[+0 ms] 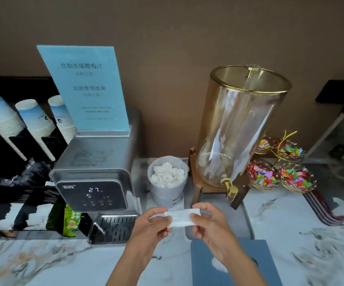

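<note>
The left hand (151,226) and right hand (211,225) are each pinching one end of a small white rectangular paper sachet (181,218), holding it taut over the near marbled tabletop (290,234), probably for tearing. Beyond, a tall gold-rimmed glass drink dispenser (243,124) is standing right, a silver ice machine (96,166) left, and a small grey tub of crumpled white paper (168,182) is sitting between them, handy for scraps.

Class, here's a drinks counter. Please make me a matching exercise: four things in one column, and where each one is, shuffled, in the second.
Things:
1. white packet
2. blue sign
3. crumpled tissues
4. wrapped sweets

Places:
A. in glass bowls
B. pinched between left hand and right hand
C. on top of the silver machine
D. in the small bin

Pairs: 1-B, 2-C, 3-D, 4-A
</note>
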The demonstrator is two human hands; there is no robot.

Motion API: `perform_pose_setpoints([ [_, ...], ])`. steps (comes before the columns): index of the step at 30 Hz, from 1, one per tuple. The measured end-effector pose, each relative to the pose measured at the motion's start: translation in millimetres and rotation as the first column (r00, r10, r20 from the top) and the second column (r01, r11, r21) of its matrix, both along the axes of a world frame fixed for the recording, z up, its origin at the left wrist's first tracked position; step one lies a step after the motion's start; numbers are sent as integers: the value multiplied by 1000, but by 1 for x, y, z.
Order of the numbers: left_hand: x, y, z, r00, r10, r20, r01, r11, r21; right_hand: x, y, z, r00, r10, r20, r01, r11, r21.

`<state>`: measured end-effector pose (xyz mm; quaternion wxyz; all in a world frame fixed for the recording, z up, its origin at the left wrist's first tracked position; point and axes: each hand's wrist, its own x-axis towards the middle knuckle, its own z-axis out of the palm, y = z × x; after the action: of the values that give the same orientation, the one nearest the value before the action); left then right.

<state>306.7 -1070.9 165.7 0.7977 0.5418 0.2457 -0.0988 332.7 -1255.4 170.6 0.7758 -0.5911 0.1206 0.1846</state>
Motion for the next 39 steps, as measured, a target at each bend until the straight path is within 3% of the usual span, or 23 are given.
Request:
perform_pose_setpoints([
  [15,36,-30,-5,998,-10,-56,18,988,154,53,-30,-12,991,134,-1,-132,972,-193],
  [23,63,-14,-11,978,194,-74,-195,981,-3,82,9,-10,1000,23,17,-19,986,-165],
  [28,69,-12,-18,980,162,-120,-166,986,-26,125,38,-10,994,36,105,3,938,-346],
  [31,73,-10,-20,984,123,-126,-128,991,-38,148,55,-17,985,45,165,52,842,-537],
  [35,80,-5,-19,987,110,-116,-118,991,-57,165,70,-23,987,124,107,8,614,-789],
  [39,82,-1,-20,988,110,-109,-117,991,-59,166,81,-18,957,262,125,52,269,-962],
])
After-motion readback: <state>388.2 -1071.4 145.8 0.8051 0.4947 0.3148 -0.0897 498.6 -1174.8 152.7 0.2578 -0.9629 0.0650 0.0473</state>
